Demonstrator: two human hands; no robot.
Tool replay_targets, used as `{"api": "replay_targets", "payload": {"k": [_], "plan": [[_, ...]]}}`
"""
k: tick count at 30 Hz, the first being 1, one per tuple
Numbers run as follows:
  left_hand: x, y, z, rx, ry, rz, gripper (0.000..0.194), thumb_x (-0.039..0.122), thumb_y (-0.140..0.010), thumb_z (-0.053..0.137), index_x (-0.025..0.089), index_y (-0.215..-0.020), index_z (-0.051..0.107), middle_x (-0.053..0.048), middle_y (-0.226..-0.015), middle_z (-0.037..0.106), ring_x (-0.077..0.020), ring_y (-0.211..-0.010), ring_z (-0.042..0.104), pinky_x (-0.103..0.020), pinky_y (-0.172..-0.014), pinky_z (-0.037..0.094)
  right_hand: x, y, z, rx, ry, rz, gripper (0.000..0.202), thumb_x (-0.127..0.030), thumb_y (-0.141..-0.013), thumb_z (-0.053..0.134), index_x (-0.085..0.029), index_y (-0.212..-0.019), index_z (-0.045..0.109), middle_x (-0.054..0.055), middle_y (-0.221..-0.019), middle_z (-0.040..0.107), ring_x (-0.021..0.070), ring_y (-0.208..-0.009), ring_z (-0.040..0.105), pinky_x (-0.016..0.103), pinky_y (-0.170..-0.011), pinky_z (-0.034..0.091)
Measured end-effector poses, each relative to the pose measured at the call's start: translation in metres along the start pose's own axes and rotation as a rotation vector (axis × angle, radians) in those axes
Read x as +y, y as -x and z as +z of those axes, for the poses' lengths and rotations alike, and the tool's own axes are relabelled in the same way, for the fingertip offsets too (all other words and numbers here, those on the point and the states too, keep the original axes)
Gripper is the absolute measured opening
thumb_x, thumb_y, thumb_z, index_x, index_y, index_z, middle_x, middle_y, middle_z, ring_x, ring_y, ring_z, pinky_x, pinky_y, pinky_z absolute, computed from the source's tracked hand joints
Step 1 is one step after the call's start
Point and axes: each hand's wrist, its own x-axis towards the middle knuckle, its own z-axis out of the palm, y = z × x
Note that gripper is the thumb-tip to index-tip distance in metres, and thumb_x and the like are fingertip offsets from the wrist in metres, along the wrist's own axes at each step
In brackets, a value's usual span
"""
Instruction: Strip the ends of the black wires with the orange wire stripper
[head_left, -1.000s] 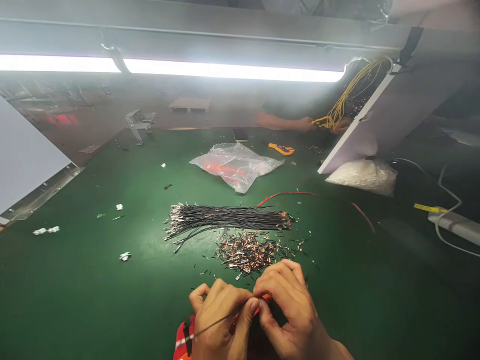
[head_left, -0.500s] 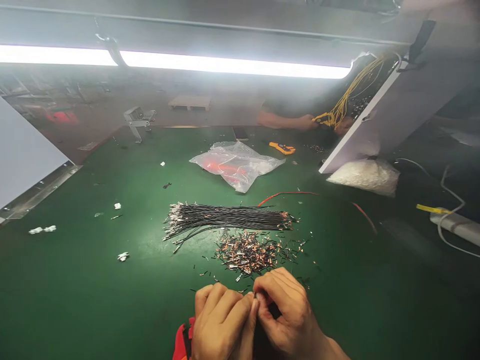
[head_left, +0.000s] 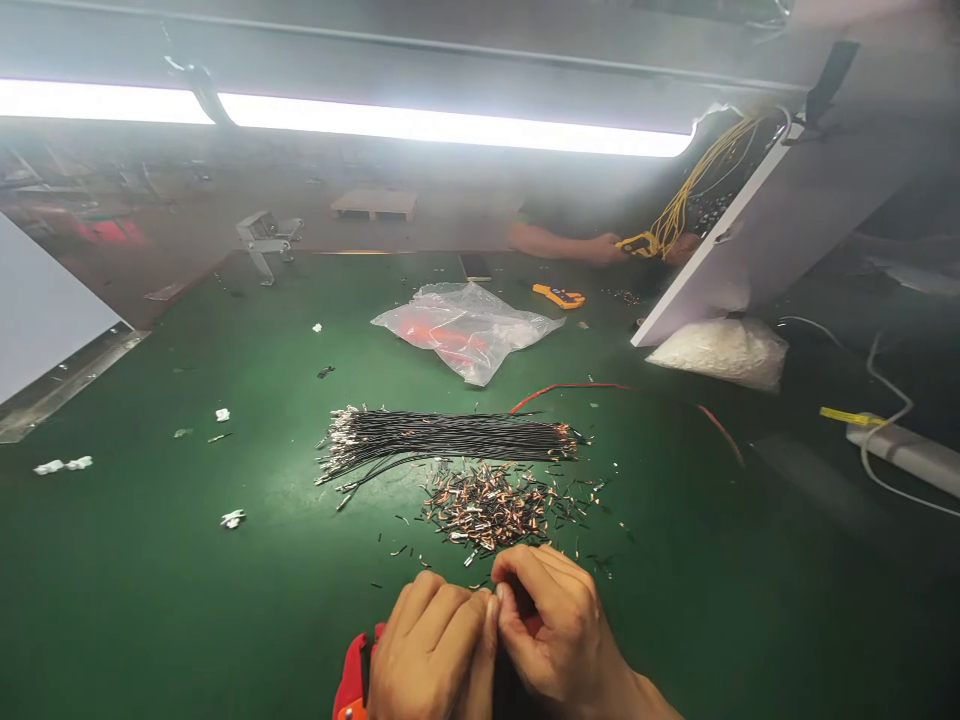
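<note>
My left hand (head_left: 433,640) and my right hand (head_left: 564,625) meet at the near edge of the view, fingertips almost touching. Both are closed in a pinch, and whatever lies between the fingertips is too small and covered to make out. Beside and partly behind my left hand shows a red tool with an orange part (head_left: 351,675); whether the hand grips it is hidden. Just beyond my fingers lies a heap of short black wire offcuts with copper ends (head_left: 487,508). Behind that heap rests a bundle of long black wires (head_left: 450,436), metal terminals at its left end.
Farther back on the green table (head_left: 187,590) are a clear plastic bag with red contents (head_left: 469,335), a yellow-orange tool (head_left: 559,296) and a bag of white pieces (head_left: 720,352). Small white parts (head_left: 232,519) lie left. Across, a co-worker's arm (head_left: 562,243) is beside yellow wires (head_left: 679,205).
The whole view has shifted slightly, so the table items sit a little more to the left. My hands stay together, and the dark bit seen between the fingertips is now covered.
</note>
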Motion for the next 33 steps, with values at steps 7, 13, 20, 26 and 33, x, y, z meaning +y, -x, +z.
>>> {"api": "replay_targets", "payload": {"k": [7, 13, 20, 26, 33], "plan": [[-0.005, 0.003, -0.002, -0.084, -0.04, 0.012, 0.019, 0.01, -0.098, 0.048, 0.021, -0.087, 0.061, 0.0, -0.071, 0.067, -0.0157, -0.063, 0.055, -0.031, -0.063, 0.041, 0.0, -0.002, 0.002, 0.01, 0.016, 0.018, 0.017, -0.007, -0.082, 0.044, -0.023, -0.078, 0.051, -0.004, -0.059, 0.058, 0.014, -0.049, 0.053, 0.029, -0.054, 0.036], [-0.002, 0.0, -0.002, -0.051, -0.03, 0.014, 0.021, 0.009, -0.097, 0.048, 0.021, -0.085, 0.059, 0.0, -0.068, 0.064, -0.015, -0.061, 0.053, -0.03, -0.062, 0.042, -0.002, -0.003, -0.001, 0.026, 0.031, 0.023, 0.016, -0.009, -0.082, 0.044, -0.023, -0.078, 0.052, -0.005, -0.057, 0.058, 0.0135, -0.047, 0.052, 0.028, -0.052, 0.036], [0.002, -0.006, -0.005, -0.005, 0.017, 0.028, 0.02, 0.007, -0.098, 0.047, 0.02, -0.089, 0.06, 0.0, -0.068, 0.064, -0.0141, -0.061, 0.053, -0.027, -0.061, 0.044, -0.006, -0.008, -0.003, 0.029, 0.036, 0.037, 0.015, -0.01, -0.081, 0.044, -0.023, -0.078, 0.052, -0.006, -0.056, 0.058, 0.0129, -0.045, 0.052, 0.026, -0.05, 0.037], [0.002, -0.004, -0.004, 0.0, 0.014, 0.029, 0.021, 0.005, -0.097, 0.047, 0.019, -0.088, 0.06, 0.0, -0.068, 0.064, -0.0147, -0.063, 0.052, -0.028, -0.063, 0.044, -0.005, -0.007, -0.002, 0.014, 0.032, 0.076, 0.016, -0.01, -0.081, 0.044, -0.022, -0.077, 0.052, -0.005, -0.057, 0.058, 0.0137, -0.046, 0.054, 0.026, -0.05, 0.038], [0.001, -0.005, -0.002, 0.025, 0.018, 0.035, 0.022, 0.005, -0.097, 0.046, 0.019, -0.089, 0.061, 0.0, -0.066, 0.063, -0.0146, -0.062, 0.051, -0.027, -0.063, 0.044, -0.004, -0.005, -0.002, 0.004, 0.022, 0.097, 0.015, -0.011, -0.081, 0.044, -0.022, -0.078, 0.053, -0.005, -0.056, 0.057, 0.0137, -0.046, 0.054, 0.026, -0.05, 0.039]]}}
